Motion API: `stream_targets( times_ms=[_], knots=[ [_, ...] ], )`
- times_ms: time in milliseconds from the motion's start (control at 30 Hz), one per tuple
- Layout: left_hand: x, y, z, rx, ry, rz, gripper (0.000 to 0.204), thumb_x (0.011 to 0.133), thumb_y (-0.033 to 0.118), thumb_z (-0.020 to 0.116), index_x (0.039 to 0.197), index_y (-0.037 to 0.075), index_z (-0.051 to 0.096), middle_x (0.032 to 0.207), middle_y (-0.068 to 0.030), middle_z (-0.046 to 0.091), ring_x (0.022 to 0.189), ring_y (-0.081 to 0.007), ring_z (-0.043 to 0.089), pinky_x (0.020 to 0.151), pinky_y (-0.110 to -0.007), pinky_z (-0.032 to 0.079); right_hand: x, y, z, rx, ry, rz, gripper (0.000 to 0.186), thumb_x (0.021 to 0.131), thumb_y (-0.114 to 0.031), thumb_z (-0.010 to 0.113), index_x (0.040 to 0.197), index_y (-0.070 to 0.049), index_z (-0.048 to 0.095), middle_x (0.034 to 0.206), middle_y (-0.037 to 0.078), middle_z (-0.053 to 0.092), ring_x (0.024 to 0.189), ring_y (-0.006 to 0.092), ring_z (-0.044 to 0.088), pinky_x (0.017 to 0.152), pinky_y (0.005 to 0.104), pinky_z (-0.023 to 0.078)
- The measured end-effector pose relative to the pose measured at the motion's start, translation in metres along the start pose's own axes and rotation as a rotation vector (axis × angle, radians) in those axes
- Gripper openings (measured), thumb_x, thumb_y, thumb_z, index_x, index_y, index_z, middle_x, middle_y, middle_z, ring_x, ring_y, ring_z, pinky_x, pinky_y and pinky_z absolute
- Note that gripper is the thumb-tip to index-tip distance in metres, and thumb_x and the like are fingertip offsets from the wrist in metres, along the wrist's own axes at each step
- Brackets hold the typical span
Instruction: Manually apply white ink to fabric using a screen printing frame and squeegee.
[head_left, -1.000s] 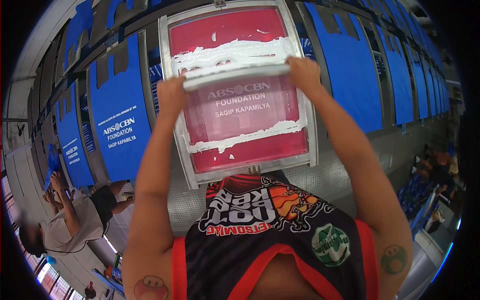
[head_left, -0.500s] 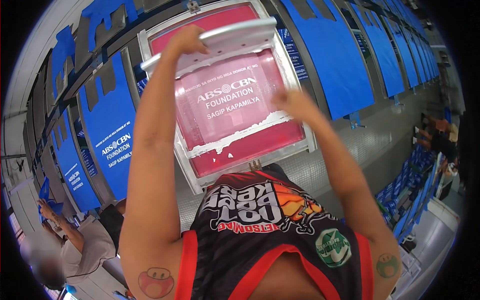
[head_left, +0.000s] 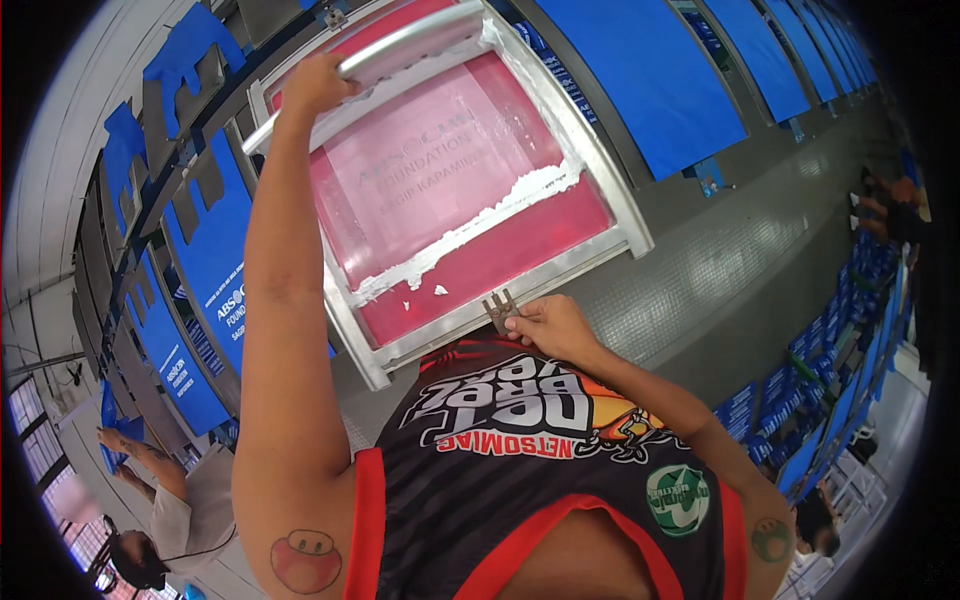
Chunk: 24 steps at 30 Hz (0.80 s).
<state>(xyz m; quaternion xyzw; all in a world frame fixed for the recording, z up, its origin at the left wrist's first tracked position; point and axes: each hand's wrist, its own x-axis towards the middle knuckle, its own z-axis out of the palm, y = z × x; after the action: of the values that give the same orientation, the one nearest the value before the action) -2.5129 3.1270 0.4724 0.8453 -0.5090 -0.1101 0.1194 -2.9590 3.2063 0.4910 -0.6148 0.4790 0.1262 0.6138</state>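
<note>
My left hand is closed around the long metal squeegee, which leans at the far end of a screen-printing frame. The frame has a silvery metal border and pink-red mesh. White ink lies in a ragged band across the mesh, with small blobs on the near side, and faint lettering shows in the paler middle. At the frame's near edge, my right hand pinches a small pronged metal bracket between thumb and fingers. The bracket sits against my dark jersey.
Blue bag-shaped fabric pieces lie on grey boards in a row to the right, with more blue pieces on the left. A person at lower left handles blue fabric. Stacks of blue pieces stand at right beyond the tiled floor.
My right hand has come down from the mesh's right side to the near bracket and taken hold of it. The frame sits more tilted in view, and its lettering looks fainter and darker.
</note>
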Motion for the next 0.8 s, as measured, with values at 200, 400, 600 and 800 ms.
stream_targets(
  times_ms=[200, 400, 600, 800],
  knots=[
    [0.004, -0.012, 0.017, 0.025, 0.001, 0.052, 0.042, 0.067, 0.031, 0.076, 0.107, 0.019, 0.070, 0.097, -0.0119, 0.070, 0.091, -0.0318, 0.066, 0.082, -0.043, 0.051, 0.006, 0.019, 0.004, -0.007, -0.002, -0.084, 0.022, 0.087, -0.013, 0.064, 0.097, 0.006, 0.069, 0.077, 0.011, 0.071, 0.065, 0.0104, 0.065, 0.062, 0.0233, 0.052],
    [-0.059, 0.026, 0.030, 0.056, 0.055, -0.099, 0.037, 0.073, 0.028, 0.073, 0.110, 0.023, 0.069, 0.100, -0.0096, 0.069, 0.097, -0.0301, 0.065, 0.083, -0.044, 0.052, 0.030, 0.044, 0.010, -0.075, 0.025, -0.038, 0.020, 0.085, -0.013, 0.066, 0.092, 0.005, 0.070, 0.075, 0.009, 0.071, 0.061, 0.0092, 0.064, 0.060, 0.0236, 0.052],
    [-0.188, 0.102, 0.092, 0.007, 0.180, -0.046, 0.034, 0.075, 0.011, 0.058, 0.107, 0.020, 0.069, 0.095, -0.0062, 0.064, 0.084, -0.0299, 0.064, 0.072, -0.043, 0.052, 0.038, 0.053, 0.006, -0.056, 0.031, -0.130, 0.020, 0.084, -0.015, 0.067, 0.091, 0.004, 0.071, 0.073, 0.008, 0.071, 0.059, 0.0088, 0.063, 0.058, 0.0239, 0.052],
    [-0.274, 0.158, 0.111, -0.109, 0.466, 0.030, 0.025, 0.065, -0.002, 0.061, 0.088, 0.009, 0.061, 0.083, -0.0088, 0.060, 0.076, -0.0283, 0.062, 0.060, -0.039, 0.050, 0.041, 0.053, 0.006, -0.058, 0.007, -0.131, 0.018, 0.085, -0.014, 0.067, 0.089, 0.003, 0.071, 0.074, 0.007, 0.071, 0.059, 0.0078, 0.062, 0.058, 0.0226, 0.051]
  ],
)
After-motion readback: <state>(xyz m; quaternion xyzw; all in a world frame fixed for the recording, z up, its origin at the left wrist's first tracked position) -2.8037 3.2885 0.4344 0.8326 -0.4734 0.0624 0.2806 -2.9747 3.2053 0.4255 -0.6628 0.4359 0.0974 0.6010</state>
